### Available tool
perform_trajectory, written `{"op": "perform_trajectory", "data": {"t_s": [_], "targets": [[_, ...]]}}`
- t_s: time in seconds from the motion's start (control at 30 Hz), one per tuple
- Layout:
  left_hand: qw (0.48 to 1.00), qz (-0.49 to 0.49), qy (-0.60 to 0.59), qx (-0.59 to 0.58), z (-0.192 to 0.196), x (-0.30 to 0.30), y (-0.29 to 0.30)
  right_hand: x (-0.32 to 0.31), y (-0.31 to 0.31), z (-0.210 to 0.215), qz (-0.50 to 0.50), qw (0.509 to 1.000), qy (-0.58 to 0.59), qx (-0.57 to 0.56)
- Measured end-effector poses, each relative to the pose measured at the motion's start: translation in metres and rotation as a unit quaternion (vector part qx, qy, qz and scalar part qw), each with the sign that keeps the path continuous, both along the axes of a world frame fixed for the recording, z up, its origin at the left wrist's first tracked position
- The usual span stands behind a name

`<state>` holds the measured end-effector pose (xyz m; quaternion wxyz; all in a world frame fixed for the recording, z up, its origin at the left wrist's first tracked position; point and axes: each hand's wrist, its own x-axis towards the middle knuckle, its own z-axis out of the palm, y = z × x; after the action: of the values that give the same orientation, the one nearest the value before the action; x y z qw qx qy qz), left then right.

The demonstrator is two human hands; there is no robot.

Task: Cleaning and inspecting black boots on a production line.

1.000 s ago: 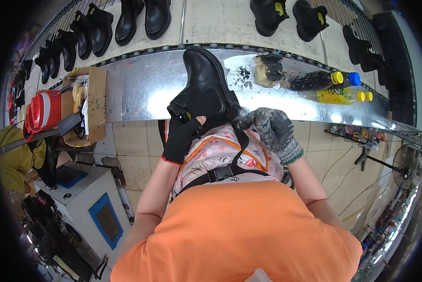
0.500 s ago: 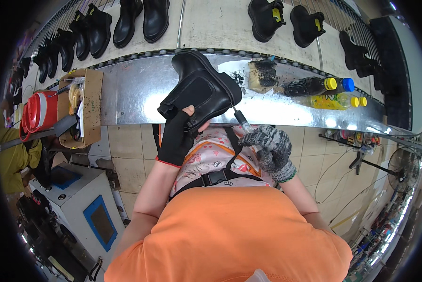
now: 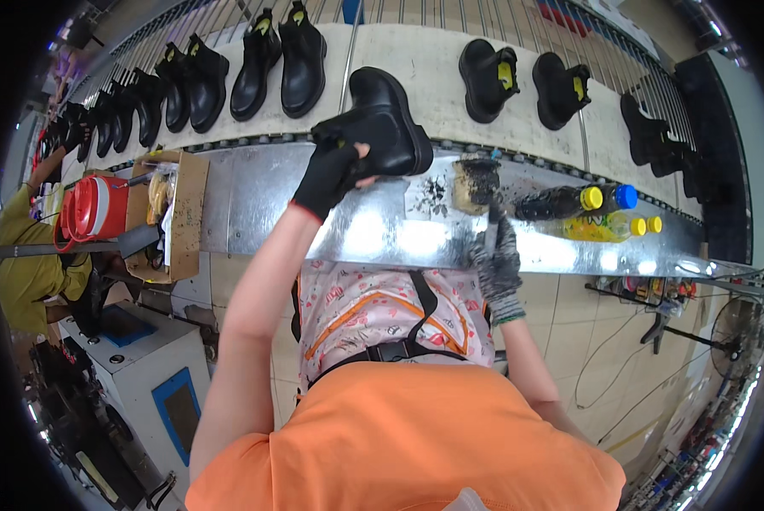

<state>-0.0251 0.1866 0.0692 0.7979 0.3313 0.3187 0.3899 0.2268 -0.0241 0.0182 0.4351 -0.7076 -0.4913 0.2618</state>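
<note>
My left hand [image 3: 327, 177], in a black fingerless glove, grips a black ankle boot [image 3: 392, 128] around its shaft. The boot is tilted with its sole facing right, over the far edge of the metal ledge and the conveyor. My right hand [image 3: 498, 266], in a grey knit glove, is closed around a slim pen-like applicator [image 3: 492, 228] with a dark upper end. That end points away from me, at the near side of a black-stained tan block [image 3: 476, 186]; whether they touch I cannot tell. Dark smudges mark a white sheet [image 3: 431, 198] beside the block.
Bottles with yellow and blue caps [image 3: 599, 200] lie right of the block on the metal ledge [image 3: 263, 204]. Several black boots [image 3: 304, 68] stand along the conveyor [image 3: 399, 68]. A cardboard box [image 3: 190, 213] and red jug [image 3: 101, 209] sit left, near a co-worker's arm [image 3: 50, 166].
My left hand has carried the boot forward toward the conveyor. My right hand has taken the applicator away from the boot's sole to the stained block. The view has shifted slightly.
</note>
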Motion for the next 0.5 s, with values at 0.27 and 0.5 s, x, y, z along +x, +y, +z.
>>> {"op": "perform_trajectory", "data": {"t_s": [0.27, 0.5], "targets": [[0.852, 0.104, 0.451, 0.244, -0.032, 0.083, 0.153, -0.028, 0.015, -0.026, -0.066, 0.989, -0.085, -0.101], [0.781, 0.094, 0.554, 0.271, 0.008, 0.139, 0.136, -0.023, 0.021, -0.03, -0.02, 0.973, -0.198, -0.115]]}}
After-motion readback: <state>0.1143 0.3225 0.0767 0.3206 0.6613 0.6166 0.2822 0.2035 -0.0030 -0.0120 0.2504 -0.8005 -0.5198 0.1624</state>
